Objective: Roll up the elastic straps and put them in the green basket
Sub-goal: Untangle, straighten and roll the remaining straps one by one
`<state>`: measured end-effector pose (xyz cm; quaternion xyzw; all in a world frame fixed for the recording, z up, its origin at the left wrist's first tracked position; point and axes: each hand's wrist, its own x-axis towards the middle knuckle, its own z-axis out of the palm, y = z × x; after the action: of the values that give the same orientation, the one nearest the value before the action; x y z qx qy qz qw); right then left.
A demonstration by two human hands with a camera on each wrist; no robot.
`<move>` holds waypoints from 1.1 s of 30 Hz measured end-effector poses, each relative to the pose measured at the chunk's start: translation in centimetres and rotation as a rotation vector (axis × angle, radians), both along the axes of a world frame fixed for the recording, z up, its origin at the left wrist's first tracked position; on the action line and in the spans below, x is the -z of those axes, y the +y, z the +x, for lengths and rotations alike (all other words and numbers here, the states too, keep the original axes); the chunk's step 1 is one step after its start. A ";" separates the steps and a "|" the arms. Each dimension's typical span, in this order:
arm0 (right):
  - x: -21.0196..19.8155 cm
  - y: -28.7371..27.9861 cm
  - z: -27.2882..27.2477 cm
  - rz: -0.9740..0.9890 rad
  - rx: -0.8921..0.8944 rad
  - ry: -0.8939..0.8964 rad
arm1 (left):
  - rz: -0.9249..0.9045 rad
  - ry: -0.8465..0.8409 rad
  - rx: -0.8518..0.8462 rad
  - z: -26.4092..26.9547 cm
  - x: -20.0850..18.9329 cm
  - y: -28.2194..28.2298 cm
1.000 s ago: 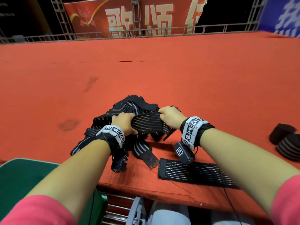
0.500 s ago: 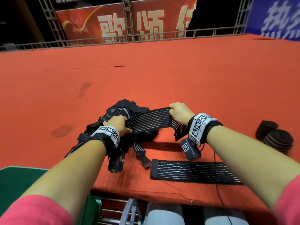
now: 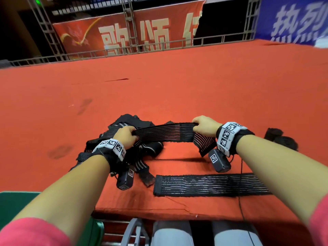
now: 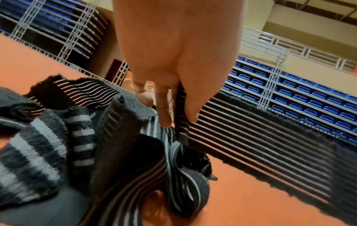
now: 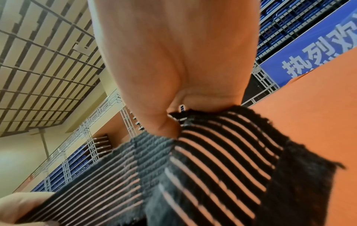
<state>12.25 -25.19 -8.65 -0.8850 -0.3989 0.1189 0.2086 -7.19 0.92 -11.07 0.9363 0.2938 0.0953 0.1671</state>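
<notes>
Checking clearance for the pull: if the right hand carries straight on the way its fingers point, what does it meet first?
Probably nothing. The right hand, gripping the stretched elastic strap, points away from the person and a little left, over bare red carpet. The strap pile lies off to its left. Depth is uncertain.

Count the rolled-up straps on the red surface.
2, both at the far right edge beyond the right forearm: one roll farther back, the other roll touching it just in front. Others could lie out of frame.
</notes>
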 end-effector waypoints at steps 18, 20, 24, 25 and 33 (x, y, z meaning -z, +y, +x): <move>-2.4 -10.5 -0.8 0.076 0.038 -0.081 | -0.201 -0.379 -0.108 -1.5 -3.0 -5.2; -2.8 -12.2 -1.5 0.073 0.029 -0.094 | -0.172 -0.402 -0.128 -2.1 -3.3 -5.9; -2.6 -15.8 -2.8 0.039 0.057 -0.020 | -0.161 -0.438 -0.168 -3.5 -3.1 -7.8; -2.3 -16.6 -2.9 0.031 0.074 -0.005 | -0.160 -0.433 -0.180 -3.8 -2.8 -7.9; 1.2 -21.4 -3.6 0.101 0.260 0.078 | -0.147 -0.387 -0.228 -6.1 -0.2 -10.8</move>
<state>8.60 -46.63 -9.81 -0.9123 -0.2779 0.1049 0.2819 -13.25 -9.87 -10.86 0.8466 0.3662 0.2699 0.2761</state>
